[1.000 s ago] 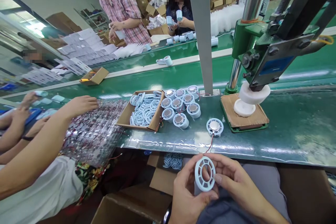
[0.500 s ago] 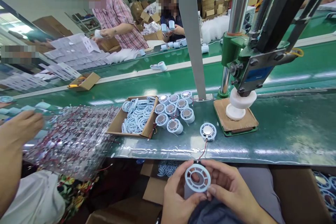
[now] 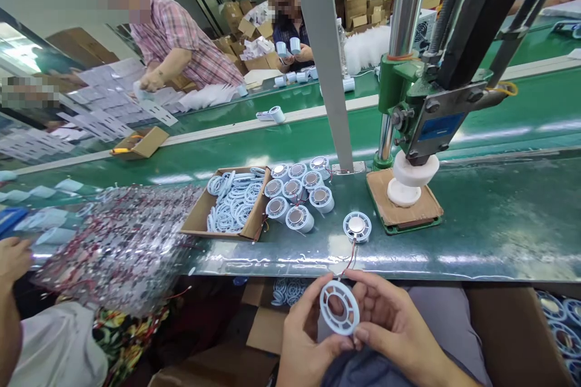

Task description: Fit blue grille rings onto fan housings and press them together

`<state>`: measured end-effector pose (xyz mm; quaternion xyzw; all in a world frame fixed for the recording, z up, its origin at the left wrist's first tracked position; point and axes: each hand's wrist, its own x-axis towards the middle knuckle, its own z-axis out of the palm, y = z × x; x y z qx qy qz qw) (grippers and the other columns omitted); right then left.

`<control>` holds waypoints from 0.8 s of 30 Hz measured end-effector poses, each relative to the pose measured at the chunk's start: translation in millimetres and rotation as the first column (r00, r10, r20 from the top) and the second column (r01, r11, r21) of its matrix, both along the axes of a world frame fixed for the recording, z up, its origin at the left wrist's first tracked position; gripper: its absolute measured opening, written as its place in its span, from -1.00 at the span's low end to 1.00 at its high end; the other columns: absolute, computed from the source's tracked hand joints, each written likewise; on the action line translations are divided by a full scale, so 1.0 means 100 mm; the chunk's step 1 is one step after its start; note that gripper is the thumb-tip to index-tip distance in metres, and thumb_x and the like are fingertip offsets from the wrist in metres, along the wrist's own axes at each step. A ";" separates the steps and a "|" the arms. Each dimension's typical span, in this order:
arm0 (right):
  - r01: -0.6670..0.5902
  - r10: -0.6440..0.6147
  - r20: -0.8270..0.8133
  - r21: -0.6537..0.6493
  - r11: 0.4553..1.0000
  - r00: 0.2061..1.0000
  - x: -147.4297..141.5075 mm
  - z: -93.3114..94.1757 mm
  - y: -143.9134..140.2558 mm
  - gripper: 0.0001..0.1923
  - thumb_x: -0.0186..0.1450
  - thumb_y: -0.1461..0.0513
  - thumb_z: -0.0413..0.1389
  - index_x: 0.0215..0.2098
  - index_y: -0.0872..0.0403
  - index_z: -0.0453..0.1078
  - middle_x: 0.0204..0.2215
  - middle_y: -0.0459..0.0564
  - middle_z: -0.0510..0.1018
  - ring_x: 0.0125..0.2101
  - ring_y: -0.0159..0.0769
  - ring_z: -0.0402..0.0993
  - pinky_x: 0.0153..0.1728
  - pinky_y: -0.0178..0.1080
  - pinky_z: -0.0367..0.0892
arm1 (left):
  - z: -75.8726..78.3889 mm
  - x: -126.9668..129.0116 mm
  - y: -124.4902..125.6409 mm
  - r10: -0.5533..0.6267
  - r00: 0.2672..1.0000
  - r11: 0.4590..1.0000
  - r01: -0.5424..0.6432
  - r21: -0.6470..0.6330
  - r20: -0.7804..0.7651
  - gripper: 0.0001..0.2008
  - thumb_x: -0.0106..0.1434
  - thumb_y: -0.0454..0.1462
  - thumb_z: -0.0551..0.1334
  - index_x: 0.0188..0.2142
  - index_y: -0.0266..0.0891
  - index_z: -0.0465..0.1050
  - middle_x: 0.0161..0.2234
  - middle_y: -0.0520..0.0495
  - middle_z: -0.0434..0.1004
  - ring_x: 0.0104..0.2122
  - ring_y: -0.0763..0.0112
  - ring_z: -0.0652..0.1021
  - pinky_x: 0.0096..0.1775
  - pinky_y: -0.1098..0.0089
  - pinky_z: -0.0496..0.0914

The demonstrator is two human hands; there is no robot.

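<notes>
Both hands, left hand (image 3: 302, 338) and right hand (image 3: 390, 326), grasp a white spoked ring (image 3: 339, 307) above the lap, apparently checking it; a wired round part (image 3: 356, 226) waits on the tabletop (image 3: 499, 236), likely needing alignment.

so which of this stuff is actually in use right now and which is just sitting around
In hand: white ring, held by left hand and right hand; wired motor unit just beyond.

Lying about: box of rings, cluster of motor units, hand press, small open box.
</notes>
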<state>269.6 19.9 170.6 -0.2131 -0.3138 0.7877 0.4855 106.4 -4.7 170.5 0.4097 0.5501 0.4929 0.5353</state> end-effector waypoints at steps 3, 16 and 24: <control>-0.030 0.030 -0.007 0.021 0.999 1.000 -0.01 0.01 0.00 -0.62 0.28 0.19 0.36 0.06 -0.09 0.55 -0.30 -0.04 0.60 -0.40 -0.47 0.50 -0.36 -0.42 0.44 | -0.03 -0.03 -0.01 0.017 0.999 1.000 -0.017 0.007 0.027 -0.26 -0.19 -0.07 0.65 0.02 -0.16 0.62 -0.23 -0.11 0.73 -0.23 0.14 0.71 -0.15 0.37 0.59; -0.016 0.016 0.080 -0.001 1.000 0.997 -0.03 0.07 -0.02 -0.68 0.30 0.02 0.32 -0.18 0.08 0.47 -0.44 -0.13 0.43 -0.49 -0.52 0.30 -0.47 -0.49 0.28 | -0.31 -0.28 -0.11 0.050 0.919 0.964 0.058 0.259 -0.392 -0.48 0.06 0.01 0.53 -0.01 -0.08 0.67 -0.07 -0.20 0.70 -0.11 0.11 0.70 -0.01 0.28 0.59; -0.016 0.016 0.072 0.006 1.000 0.997 -0.06 0.03 -0.03 -0.64 0.28 -0.01 0.31 -0.21 0.08 0.43 -0.45 -0.15 0.39 -0.49 -0.52 0.27 -0.50 -0.50 0.25 | -0.20 -0.21 -0.10 0.098 0.867 0.955 0.057 0.292 -0.489 -0.48 0.09 0.12 0.45 -0.04 -0.08 0.68 -0.12 -0.19 0.72 -0.16 0.12 0.72 -0.08 0.28 0.62</control>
